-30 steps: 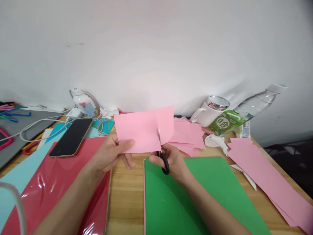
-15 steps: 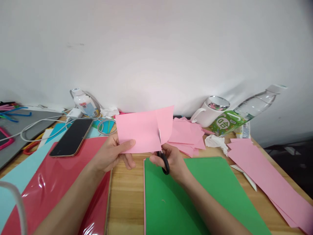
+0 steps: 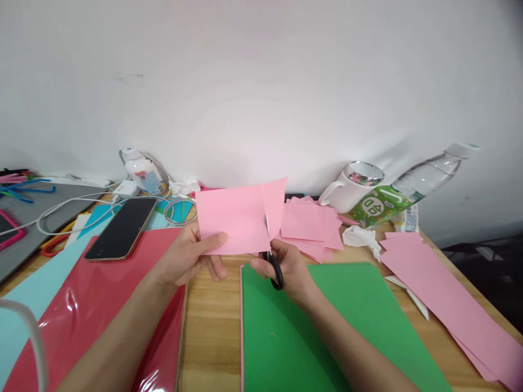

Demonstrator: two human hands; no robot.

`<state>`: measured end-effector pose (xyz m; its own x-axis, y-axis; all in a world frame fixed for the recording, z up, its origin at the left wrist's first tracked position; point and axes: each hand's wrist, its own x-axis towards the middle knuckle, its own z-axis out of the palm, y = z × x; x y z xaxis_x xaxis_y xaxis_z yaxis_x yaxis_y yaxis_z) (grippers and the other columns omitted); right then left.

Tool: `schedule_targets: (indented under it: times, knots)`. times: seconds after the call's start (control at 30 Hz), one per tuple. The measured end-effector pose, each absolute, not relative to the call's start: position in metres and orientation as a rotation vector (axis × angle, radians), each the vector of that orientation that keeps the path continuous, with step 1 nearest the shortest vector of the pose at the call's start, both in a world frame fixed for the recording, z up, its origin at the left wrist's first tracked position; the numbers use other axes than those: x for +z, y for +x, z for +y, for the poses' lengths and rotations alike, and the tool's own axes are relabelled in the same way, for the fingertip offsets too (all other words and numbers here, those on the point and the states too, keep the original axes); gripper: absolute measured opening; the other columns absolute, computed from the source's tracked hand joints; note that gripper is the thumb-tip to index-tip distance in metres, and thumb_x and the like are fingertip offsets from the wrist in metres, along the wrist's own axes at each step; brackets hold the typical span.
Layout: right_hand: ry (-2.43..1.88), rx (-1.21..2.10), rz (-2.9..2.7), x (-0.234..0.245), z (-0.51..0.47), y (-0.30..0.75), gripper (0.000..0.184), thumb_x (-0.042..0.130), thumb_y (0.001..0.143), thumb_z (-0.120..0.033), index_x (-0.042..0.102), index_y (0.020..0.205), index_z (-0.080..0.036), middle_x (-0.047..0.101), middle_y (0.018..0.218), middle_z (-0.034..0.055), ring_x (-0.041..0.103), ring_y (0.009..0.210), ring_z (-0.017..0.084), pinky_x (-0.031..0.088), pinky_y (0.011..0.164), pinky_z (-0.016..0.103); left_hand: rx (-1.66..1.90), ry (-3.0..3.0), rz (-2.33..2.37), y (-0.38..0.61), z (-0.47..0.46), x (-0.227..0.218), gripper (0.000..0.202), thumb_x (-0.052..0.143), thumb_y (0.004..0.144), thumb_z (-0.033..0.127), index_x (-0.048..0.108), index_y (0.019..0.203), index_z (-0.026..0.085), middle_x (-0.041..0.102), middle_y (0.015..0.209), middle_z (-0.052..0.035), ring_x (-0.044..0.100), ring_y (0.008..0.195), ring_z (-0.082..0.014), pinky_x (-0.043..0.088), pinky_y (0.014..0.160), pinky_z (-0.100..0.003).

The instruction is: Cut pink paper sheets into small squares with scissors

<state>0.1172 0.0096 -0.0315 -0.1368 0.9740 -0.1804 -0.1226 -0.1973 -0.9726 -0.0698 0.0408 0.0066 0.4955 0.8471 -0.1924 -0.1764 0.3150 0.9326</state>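
Left hand [image 3: 190, 255] pinches the pink paper [image 3: 231, 218] above the table [image 3: 210, 332], toward its back edge; right hand [image 3: 293, 268] grips scissors [image 3: 278, 273] partway into it. If the loose flap [image 3: 275, 204] sags, scissors could veer.

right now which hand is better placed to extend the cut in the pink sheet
Probably the right hand: it holds the scissors, which reach into the pink sheet. The left hand pinches that sheet at its lower left.

The pink sheet [image 3: 232, 218] looks like matt paper, the scissors [image 3: 278, 270] metal and black plastic, the red pack [image 3: 102, 283] glossy film, the tabletop [image 3: 212, 326] smooth grained wood.
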Motion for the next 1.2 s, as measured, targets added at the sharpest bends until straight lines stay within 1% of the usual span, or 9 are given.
schedule_targets:
  times: [0.1, 0.27, 0.47, 0.57, 0.73, 0.93, 1.07, 1.2]
  knots:
    - [-1.177, 1.508, -1.101, -0.0321, 0.0094, 0.1174, 0.045, 0.081, 0.043, -0.042, 0.047, 0.06, -0.018, 0.051, 0.05, -0.0046, 0.042, 0.043, 0.007, 0.033, 0.04, 0.019, 0.777, 1.028, 0.789, -0.0699, 0.041, 0.0058, 0.025, 0.063, 0.075, 0.025, 0.061, 0.056, 0.01, 0.064, 0.041, -0.0059, 0.056, 0.03, -0.0131, 0.043, 0.029, -0.015]
    - [-1.148, 1.509, -1.119, -0.0337, 0.0093, 0.118, 0.043, 0.08, 0.047, -0.04, 0.048, 0.063, -0.017, 0.051, 0.05, -0.0049, 0.042, 0.042, 0.007, 0.032, 0.039, 0.019, 0.777, 1.034, 0.789, -0.0699, 0.0412, 0.0061, 0.023, 0.063, 0.075, 0.025, 0.062, 0.057, 0.01, 0.064, 0.041, -0.0061, 0.057, 0.031, -0.0131, 0.042, 0.03, -0.015]
    - [-1.178, 1.504, -1.135, -0.028, 0.0093, 0.1177, 0.042, 0.079, 0.047, -0.042, 0.048, 0.061, -0.017, 0.049, 0.047, -0.0056, 0.042, 0.04, 0.007, 0.032, 0.038, 0.019, 0.779, 1.04, 0.782, -0.0699, 0.0407, 0.0072, 0.024, 0.062, 0.075, 0.024, 0.061, 0.055, 0.01, 0.064, 0.041, -0.0062, 0.056, 0.03, -0.0127, 0.041, 0.028, -0.015]
    - [-1.172, 1.509, -1.129, -0.0292, 0.0094, 0.1176, 0.042, 0.079, 0.047, -0.042, 0.048, 0.061, -0.017, 0.049, 0.046, -0.0056, 0.042, 0.039, 0.007, 0.032, 0.038, 0.019, 0.78, 1.039, 0.78, -0.0701, 0.0409, 0.0065, 0.022, 0.063, 0.076, 0.024, 0.062, 0.058, 0.01, 0.064, 0.041, -0.0059, 0.056, 0.03, -0.0131, 0.042, 0.029, -0.015]
    - [-1.118, 1.521, -1.126, -0.034, 0.009, 0.1176, 0.041, 0.079, 0.049, -0.042, 0.05, 0.064, -0.017, 0.052, 0.05, -0.0046, 0.044, 0.041, 0.007, 0.033, 0.04, 0.019, 0.788, 1.052, 0.774, -0.0697, 0.0423, 0.0047, 0.016, 0.063, 0.076, 0.024, 0.065, 0.067, 0.01, 0.067, 0.046, -0.0061, 0.06, 0.036, -0.0134, 0.046, 0.034, -0.015]
    - [-1.088, 1.514, -1.105, -0.032, 0.0103, 0.1186, 0.043, 0.081, 0.045, -0.038, 0.051, 0.066, -0.016, 0.053, 0.054, -0.0044, 0.042, 0.048, 0.007, 0.034, 0.045, 0.019, 0.743, 1.045, 0.778, -0.0697, 0.0415, 0.0047, 0.021, 0.062, 0.077, 0.023, 0.063, 0.06, 0.01, 0.066, 0.044, -0.0063, 0.061, 0.037, -0.0123, 0.045, 0.035, -0.013]
    - [-1.093, 1.521, -1.1, -0.0302, 0.0102, 0.1188, 0.042, 0.081, 0.046, -0.037, 0.053, 0.069, -0.015, 0.051, 0.053, -0.0051, 0.041, 0.048, 0.007, 0.034, 0.046, 0.019, 0.742, 1.032, 0.774, -0.0698, 0.0417, 0.0035, 0.016, 0.061, 0.078, 0.022, 0.065, 0.069, 0.01, 0.067, 0.046, -0.0064, 0.061, 0.036, -0.0122, 0.045, 0.035, -0.013]
    - [-1.158, 1.513, -1.119, -0.0274, 0.0092, 0.1183, 0.041, 0.078, 0.05, -0.042, 0.051, 0.067, -0.016, 0.051, 0.051, -0.0047, 0.041, 0.046, 0.007, 0.032, 0.044, 0.02, 0.739, 1.028, 0.762, -0.0703, 0.042, 0.002, 0.014, 0.06, 0.079, 0.021, 0.064, 0.071, 0.01, 0.067, 0.046, -0.0064, 0.061, 0.037, -0.0124, 0.045, 0.035, -0.013]
